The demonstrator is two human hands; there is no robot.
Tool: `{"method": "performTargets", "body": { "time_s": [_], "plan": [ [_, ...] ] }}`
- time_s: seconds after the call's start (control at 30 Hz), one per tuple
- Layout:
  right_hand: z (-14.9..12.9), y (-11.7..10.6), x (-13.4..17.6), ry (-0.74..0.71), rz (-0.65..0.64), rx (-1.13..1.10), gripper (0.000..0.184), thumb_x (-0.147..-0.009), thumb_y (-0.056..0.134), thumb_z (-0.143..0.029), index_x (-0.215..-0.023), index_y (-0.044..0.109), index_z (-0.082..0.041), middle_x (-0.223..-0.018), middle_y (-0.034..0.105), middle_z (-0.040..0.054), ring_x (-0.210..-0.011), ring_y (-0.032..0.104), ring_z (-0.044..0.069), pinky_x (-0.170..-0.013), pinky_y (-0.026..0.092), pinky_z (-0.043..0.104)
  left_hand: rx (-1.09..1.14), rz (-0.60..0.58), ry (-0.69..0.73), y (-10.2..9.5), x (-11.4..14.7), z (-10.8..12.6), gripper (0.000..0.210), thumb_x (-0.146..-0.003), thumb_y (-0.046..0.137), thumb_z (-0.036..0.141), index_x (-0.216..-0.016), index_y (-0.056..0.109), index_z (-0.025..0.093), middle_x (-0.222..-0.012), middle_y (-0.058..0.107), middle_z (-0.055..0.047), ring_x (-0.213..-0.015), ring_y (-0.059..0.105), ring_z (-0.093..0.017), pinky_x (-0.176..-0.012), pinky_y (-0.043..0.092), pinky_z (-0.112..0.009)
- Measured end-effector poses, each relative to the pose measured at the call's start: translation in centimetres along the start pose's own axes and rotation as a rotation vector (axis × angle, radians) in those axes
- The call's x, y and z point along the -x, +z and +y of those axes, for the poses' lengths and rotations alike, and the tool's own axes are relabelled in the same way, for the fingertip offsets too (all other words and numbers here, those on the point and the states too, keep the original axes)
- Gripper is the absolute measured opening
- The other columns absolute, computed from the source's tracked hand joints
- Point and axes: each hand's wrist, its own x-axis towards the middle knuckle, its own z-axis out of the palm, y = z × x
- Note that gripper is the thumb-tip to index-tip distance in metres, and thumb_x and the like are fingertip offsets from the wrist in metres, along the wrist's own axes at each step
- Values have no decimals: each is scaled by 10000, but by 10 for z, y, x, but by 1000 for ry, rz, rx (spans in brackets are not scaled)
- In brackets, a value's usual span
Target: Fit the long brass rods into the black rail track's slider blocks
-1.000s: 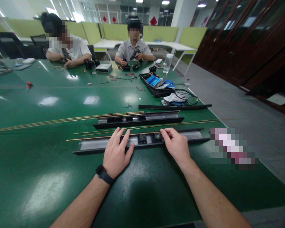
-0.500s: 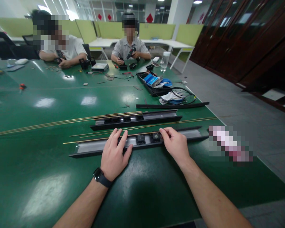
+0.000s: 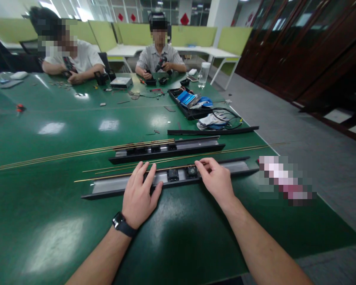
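Observation:
A long black channel [image 3: 106,185] with a pale inner floor lies across the table in front of me. Black square blocks sit inside it, two of them showing, one block [image 3: 173,174] between my hands. Along its back edge runs a thin brass-coloured rod [image 3: 97,177]. My left hand [image 3: 140,196], fingers stretched, rests over the channel and the rod. Thumb and forefinger of my right hand [image 3: 216,179] pinch around the rod's right part, just right of the blocks; the fingertips partly hide the grip.
Behind lies a second channel [image 3: 195,151] with several blocks and brass rods [image 3: 62,155] across it. Farther back are a black strip [image 3: 213,131], gloves [image 3: 210,120] and a black tray [image 3: 192,115]. Two people sit across the table, one holding a power drill [image 3: 161,64]. A blurred pinkish item [image 3: 284,178] lies right.
The view has shifted slightly, so everything appears a little farther left. Both hands keep nearly the same places on the channel and rod.

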Motion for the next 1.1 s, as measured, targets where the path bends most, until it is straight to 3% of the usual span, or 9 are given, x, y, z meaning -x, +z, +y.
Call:
{"method": "performTargets", "body": {
  "time_s": [0.7,1.1],
  "plan": [
    [2,-3,-1,44,-28,55,403,-988,569,-581,-859,743,-241,-709,744,22,-675,696,203,-696,449,316,20,1,8,0,0,-2,642,-998,646,335,-1592,441,205,-1571,517,-195,-1538,428,-373,-1201,467,-574],
    [-4,-2,0,76,-25,-20,399,-943,636,-620,-965,764,-242,-766,773,25,-727,730,212,-735,493,318,19,1,-4,0,1,-1,653,-994,650,340,-1598,435,215,-1566,523,-189,-1534,433,-373,-1202,465,-573]
  ]
}}
